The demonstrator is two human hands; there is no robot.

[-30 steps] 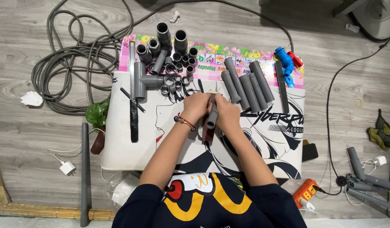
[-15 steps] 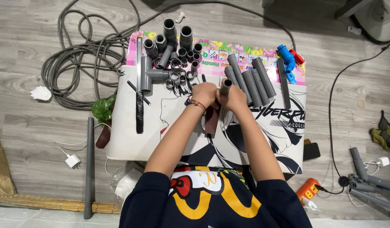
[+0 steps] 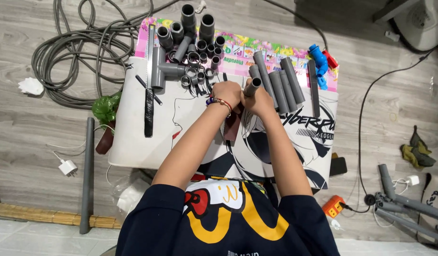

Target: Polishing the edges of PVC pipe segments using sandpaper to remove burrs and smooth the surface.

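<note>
1. So, we're holding a short grey pipe [image 3: 251, 87] over the middle of the white bench [image 3: 133, 142], open end tilting up toward the camera.
2. Our right hand [image 3: 258, 98] is wrapping its grip shut around the pipe's lower part.
3. Our left hand [image 3: 227, 92] is sitting just beside it; we can't tell if it's gripping the pipe too.
4. Its long axis is running up and away from us, toward the row of longer pipes [image 3: 278, 83] just right.
</note>
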